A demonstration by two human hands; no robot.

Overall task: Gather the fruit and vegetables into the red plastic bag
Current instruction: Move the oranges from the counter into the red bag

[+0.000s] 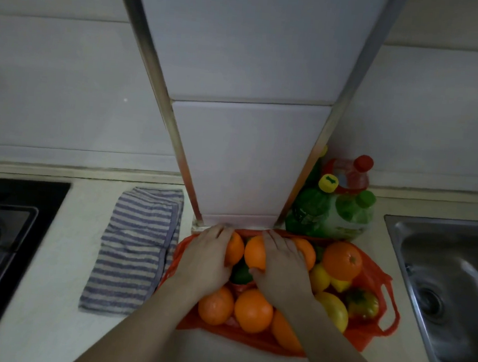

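- Fingers [221, 233] of the left hand [209, 259] lie close together, gently curved over a rear orange [236, 250]. Tips reach the bag's back rim; whether they pinch plastic or only cup fruit, cannot tell.
- Right hand [281, 269]: fingers [277, 241] draped over the middle orange [254, 256], thumb tucked against its near side, a cupping hold.
- Red plastic bag [380, 282] lies spread on the tabletop toward the back edge, against the foot of the tiled pillar [248, 158]. Fruit is heaped on it, not yet enclosed.
- Load: front oranges [253, 310] toward the front edge. Lemons [333, 311] and a tomato [363, 303] on the sink side. A green fruit [242, 274] between the hands.
- Key relation: the bag's long axis runs left to right, parallel to the back edge. Its handle loops [391, 312] lie at the end nearest the sink [449, 288], beyond the right hand.
- Judgement: the right hand is nearer the loops; the left would have to cross the heap. The left end of the bag, just beside the striped cloth [138, 247], falls to the left hand.
- Bottles [331, 213] stand behind the bag, clear of the loops.
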